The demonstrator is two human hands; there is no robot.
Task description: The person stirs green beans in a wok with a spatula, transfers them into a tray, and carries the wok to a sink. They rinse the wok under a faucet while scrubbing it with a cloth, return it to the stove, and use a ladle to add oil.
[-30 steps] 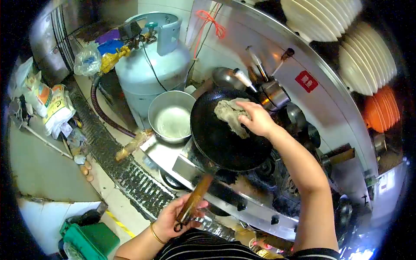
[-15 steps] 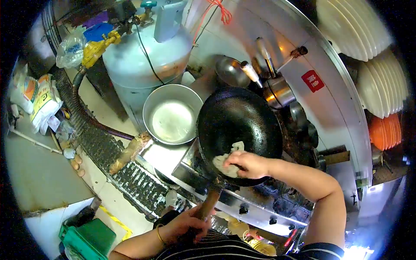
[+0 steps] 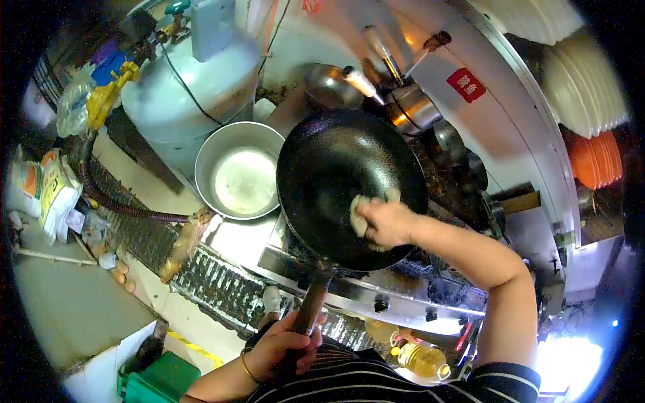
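A black wok point(image 3: 336, 168) sits tilted on the steel stove point(image 3: 269, 252), its wooden handle point(image 3: 310, 307) pointing toward me. My left hand point(image 3: 282, 346), with a gold bangle on the wrist, grips that handle. My right hand point(image 3: 385, 223) presses a pale wadded cloth point(image 3: 359, 213) against the inside of the wok, in its lower right part. Most of the cloth is hidden under my fingers.
A steel pot point(image 3: 236, 171) stands left of the wok, next to a pale blue gas cylinder point(image 3: 181, 87) with a dark hose. Ladles stand in a metal holder point(image 3: 410, 107) behind the wok. Plates point(image 3: 591, 87) are stacked at right. Bags point(image 3: 47, 191) and a green crate point(image 3: 158, 383) lie on the floor.
My right hand has swept the cloth from the wok's far side to its near rim, then to its lower right. My left hand kept its grip on the handle.
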